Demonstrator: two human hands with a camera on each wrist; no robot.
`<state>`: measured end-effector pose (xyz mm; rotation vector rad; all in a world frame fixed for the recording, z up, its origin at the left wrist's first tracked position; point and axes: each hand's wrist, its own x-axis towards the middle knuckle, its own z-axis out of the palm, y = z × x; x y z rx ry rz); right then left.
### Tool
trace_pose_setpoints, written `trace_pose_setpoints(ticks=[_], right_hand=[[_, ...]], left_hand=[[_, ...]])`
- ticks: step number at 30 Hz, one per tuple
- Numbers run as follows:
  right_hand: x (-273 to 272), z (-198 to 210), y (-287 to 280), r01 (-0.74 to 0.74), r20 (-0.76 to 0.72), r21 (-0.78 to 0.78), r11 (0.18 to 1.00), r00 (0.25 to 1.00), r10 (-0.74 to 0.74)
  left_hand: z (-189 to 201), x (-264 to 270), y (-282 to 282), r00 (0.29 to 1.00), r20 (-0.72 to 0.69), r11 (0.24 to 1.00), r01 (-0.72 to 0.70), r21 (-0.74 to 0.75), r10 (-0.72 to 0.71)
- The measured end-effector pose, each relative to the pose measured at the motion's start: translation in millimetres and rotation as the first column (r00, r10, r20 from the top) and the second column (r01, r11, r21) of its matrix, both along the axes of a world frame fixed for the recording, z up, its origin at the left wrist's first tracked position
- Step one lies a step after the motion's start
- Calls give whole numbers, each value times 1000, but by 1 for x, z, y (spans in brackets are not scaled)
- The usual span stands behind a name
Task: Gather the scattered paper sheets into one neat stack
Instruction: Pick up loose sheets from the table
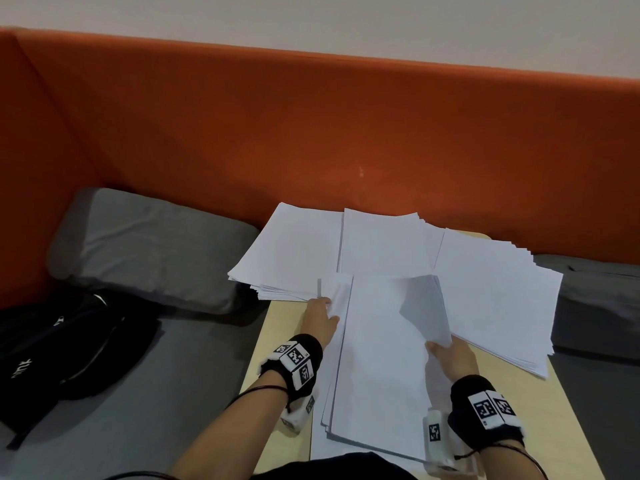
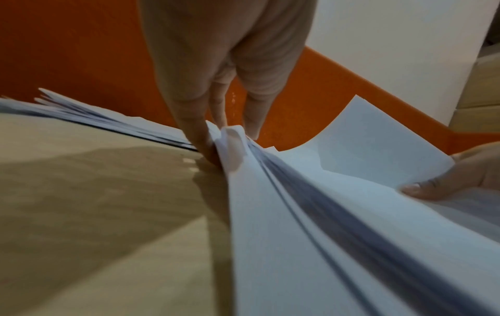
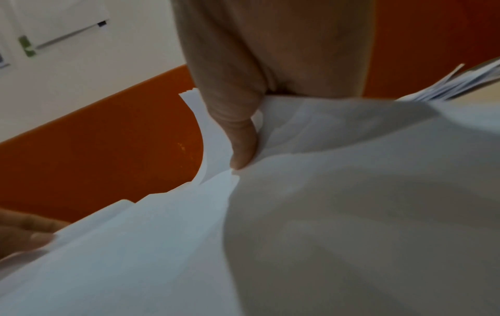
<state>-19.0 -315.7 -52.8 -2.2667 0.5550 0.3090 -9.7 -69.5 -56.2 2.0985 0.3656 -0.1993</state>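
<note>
A batch of white sheets (image 1: 377, 348) lies lengthwise on the light wooden table (image 1: 280, 327) in front of me. My left hand (image 1: 320, 318) pinches its far left edge, which curls up over the fingers (image 2: 200, 136). My right hand (image 1: 450, 351) grips the right side, thumb (image 3: 240, 145) on top, and the paper bends upward there (image 2: 373, 136). Three more fanned piles lie beyond: one at far left (image 1: 298, 247), one in the middle (image 1: 381, 240), one at right (image 1: 495, 292).
An orange upholstered backrest (image 1: 311, 133) rises right behind the table. A grey cushion (image 1: 149, 244) and a black bag (image 1: 62, 344) lie on the grey seat to the left. Another grey cushion (image 1: 595, 292) sits at the right.
</note>
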Motion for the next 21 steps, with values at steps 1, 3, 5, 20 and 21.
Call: trace_pose_setpoints(ticks=[1,3,5,20,21], right_hand=[[-1,1,4,-17,18,-3,1000,1000,17],[-2,4,10,-40,39,4,999,998,40],[-3,6,14,-57,44,9,998,997,57],[-5,12,19,-94,88,87,992,992,86],[-5,13,18,-90,81,96,991,993,83]], left_hand=[[0,0,0,1000,-3,1000,-13,-28,13],[1,1,-1,1000,-16,997,-21,-74,20],[0,1,-2,999,-33,995,-24,-99,21],[-4,2,2,979,-92,918,-204,-340,183],[-4,2,1,976,-96,914,-216,-344,195]])
